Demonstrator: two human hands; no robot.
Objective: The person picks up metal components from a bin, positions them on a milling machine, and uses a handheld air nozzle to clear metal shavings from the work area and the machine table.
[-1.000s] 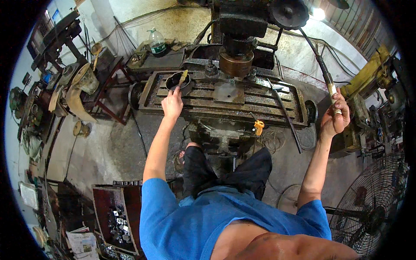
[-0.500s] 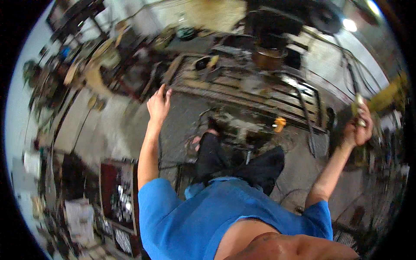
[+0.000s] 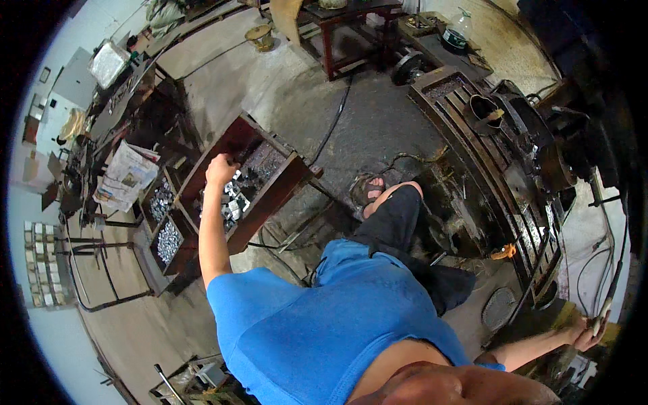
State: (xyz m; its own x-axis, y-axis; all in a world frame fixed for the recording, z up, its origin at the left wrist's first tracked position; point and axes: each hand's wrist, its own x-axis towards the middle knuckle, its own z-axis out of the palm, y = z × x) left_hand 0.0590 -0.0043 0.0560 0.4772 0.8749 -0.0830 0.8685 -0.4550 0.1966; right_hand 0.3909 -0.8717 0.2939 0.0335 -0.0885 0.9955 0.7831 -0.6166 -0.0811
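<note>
My left hand (image 3: 221, 170) is over a dark red wooden box (image 3: 273, 192) on my left, its fingers curled down. Whether a piece sits between the fingertips I cannot make out. Below it, shiny metal blocks (image 3: 234, 203) lie heaped in the box, with small dark bits in the far part. Far to the right, my right hand (image 3: 586, 333) is closed round a pale handle (image 3: 598, 322) at the lower end of a dark rod or cable. Between my hands, on my right side, stands a slatted metal machine bed (image 3: 466, 111).
Small compartments with metal parts (image 3: 169, 241) adjoin the box, beside a newspaper (image 3: 126, 177). A round dark container (image 3: 486, 111) stands on the machine bed. A black cable (image 3: 332, 125) crosses the floor. A dark red table (image 3: 351, 17) and yellowish bucket (image 3: 260, 38) stand farther off.
My view and body have turned left, bringing the wooden box close. My left hand has moved from beside the machine bed to over the box. The right hand keeps hold of the pale handle.
</note>
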